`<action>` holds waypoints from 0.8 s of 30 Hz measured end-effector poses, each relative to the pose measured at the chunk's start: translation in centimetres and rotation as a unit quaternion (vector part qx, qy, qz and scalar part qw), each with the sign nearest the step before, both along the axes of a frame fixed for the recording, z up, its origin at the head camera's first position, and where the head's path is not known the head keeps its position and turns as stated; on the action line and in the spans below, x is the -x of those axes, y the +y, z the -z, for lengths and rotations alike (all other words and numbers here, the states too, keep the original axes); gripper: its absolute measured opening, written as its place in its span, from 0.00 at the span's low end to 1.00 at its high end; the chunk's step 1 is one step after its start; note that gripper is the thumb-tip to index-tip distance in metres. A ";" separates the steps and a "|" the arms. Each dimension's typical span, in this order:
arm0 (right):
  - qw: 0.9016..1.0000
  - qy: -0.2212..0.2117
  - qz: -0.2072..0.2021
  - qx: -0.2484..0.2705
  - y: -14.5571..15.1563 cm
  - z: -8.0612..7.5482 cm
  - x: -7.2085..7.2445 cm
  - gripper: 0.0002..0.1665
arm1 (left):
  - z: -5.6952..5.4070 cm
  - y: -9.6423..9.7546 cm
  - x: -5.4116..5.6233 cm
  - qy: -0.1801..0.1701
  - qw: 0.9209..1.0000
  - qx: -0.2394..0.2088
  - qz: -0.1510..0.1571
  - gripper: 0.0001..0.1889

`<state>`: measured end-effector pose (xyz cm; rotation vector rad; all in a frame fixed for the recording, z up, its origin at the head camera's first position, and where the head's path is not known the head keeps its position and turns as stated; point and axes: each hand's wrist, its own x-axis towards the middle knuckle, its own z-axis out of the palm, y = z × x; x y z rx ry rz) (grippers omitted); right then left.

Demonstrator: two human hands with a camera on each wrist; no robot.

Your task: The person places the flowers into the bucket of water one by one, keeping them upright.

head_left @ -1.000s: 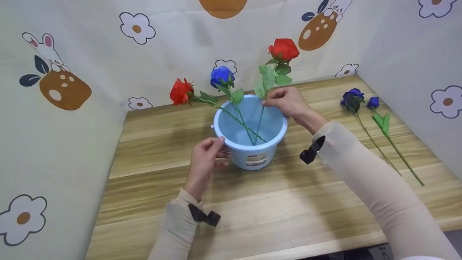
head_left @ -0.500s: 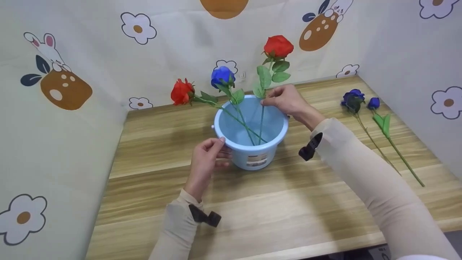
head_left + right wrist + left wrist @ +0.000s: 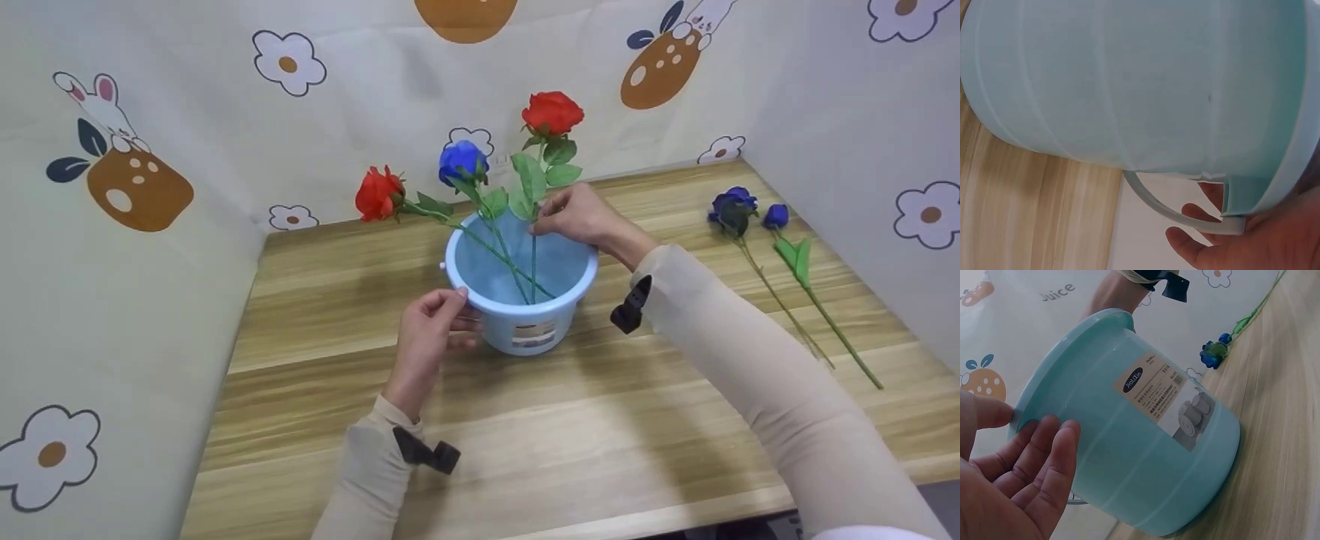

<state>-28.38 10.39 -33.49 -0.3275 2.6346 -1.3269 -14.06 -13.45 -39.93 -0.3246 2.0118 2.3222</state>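
A light blue bucket (image 3: 491, 322) stands upright on the wooden table. My left hand (image 3: 421, 341) pinches its near left rim, thumb on top and fingers against the outer wall, as the left wrist view confirms. Over the far right rim, my right hand (image 3: 585, 217) pinches the green stem of an artificial red rose (image 3: 553, 114), whose lower end is inside the bucket. Another red rose (image 3: 379, 193) leans out to the left, and a blue rose (image 3: 463, 161) leans between them. The right wrist view shows the bucket's handle (image 3: 1168, 212) beside the right fingers; the stem is hidden there.
On the table's right side lie a dark blue rose (image 3: 733, 210) and a blue bud with green leaves (image 3: 777, 216). Printed cloth walls (image 3: 360, 127) close in the table (image 3: 315, 300) at the back and both sides.
My right hand has shifted left and slightly lower with the red rose, bringing its bloom nearer the blue rose. My left hand and the bucket stay in place.
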 end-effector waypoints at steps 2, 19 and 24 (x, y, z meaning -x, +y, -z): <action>1.000 0.000 -0.005 -0.008 -0.3 0.0 0.0 0.13 | 0.0 0.0 0.0 0.000 1.000 -0.002 0.000 0.10; 0.996 0.029 -0.032 -0.078 -0.8 -0.3 0.0 0.14 | 0.0 0.1 0.0 0.000 1.000 -0.001 -0.003 0.10; 0.993 0.038 -0.045 -0.098 -1.0 -0.5 -0.1 0.14 | -0.1 0.1 0.0 -0.004 1.000 0.001 -0.001 0.10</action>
